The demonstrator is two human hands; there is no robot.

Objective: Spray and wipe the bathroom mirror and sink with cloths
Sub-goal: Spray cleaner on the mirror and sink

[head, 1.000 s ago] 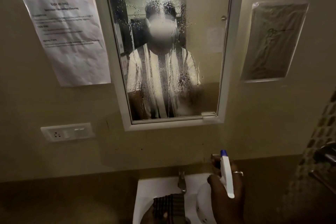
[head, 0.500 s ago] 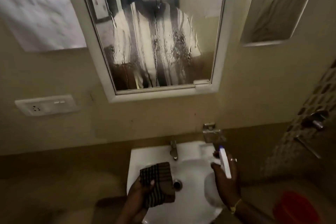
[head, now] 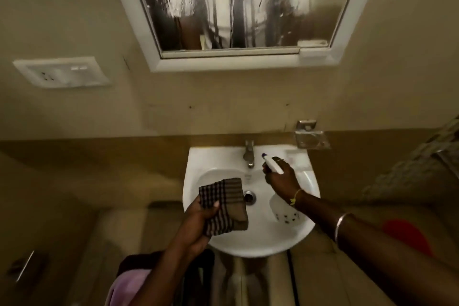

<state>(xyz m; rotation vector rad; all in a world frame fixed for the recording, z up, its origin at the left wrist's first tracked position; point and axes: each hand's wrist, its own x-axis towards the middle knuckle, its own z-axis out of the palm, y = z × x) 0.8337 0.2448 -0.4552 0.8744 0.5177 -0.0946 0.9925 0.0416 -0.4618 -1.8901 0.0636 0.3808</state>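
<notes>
A white-framed mirror (head: 248, 7) hangs on the wall, its glass streaked with running spray. Below it a white sink (head: 198, 164) has a metal tap (head: 249, 154) at the back and a drain (head: 249, 197). My left hand (head: 201, 216) grips a folded brown checked cloth (head: 223, 206) over the basin's left side. My right hand (head: 282, 177) holds a white spray bottle (head: 285, 211) over the right side, its blue-tipped nozzle (head: 264, 156) pointing toward the tap.
A white socket plate (head: 62, 72) is on the wall at left. A metal soap holder (head: 311, 138) juts out right of the tap. Something red (head: 407, 236) sits low at right, a pink cloth (head: 126, 283) low at left, and a tiled wall with metal fittings (head: 444, 154) stands at far right.
The view has tilted down from the mirror to the sink. Both hands now sit lower over the basin, the spray bottle turned toward the tap.
</notes>
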